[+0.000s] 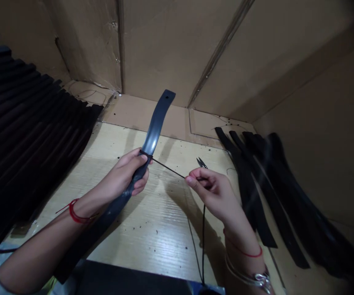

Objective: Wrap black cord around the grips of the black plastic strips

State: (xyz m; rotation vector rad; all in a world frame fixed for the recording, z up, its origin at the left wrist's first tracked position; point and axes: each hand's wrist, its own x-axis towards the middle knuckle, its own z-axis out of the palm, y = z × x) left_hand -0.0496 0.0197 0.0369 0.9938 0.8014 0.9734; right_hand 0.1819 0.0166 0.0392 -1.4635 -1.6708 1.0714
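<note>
Your left hand (134,172) grips the black strip (156,127) above the table (134,241), thumb by the loops of cord (168,168), maybe so they don't slip. Your right hand (212,188) pinches the cord, seemingly to make it tight. Scissor tips (200,162) show past that hand; I can't tell if they're held.

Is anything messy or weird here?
Yes, a little: small dark bits are scattered over the pale table, like litter. The dark strips on the right also lie at uneven angles, unlike the neater row on the left.
</note>
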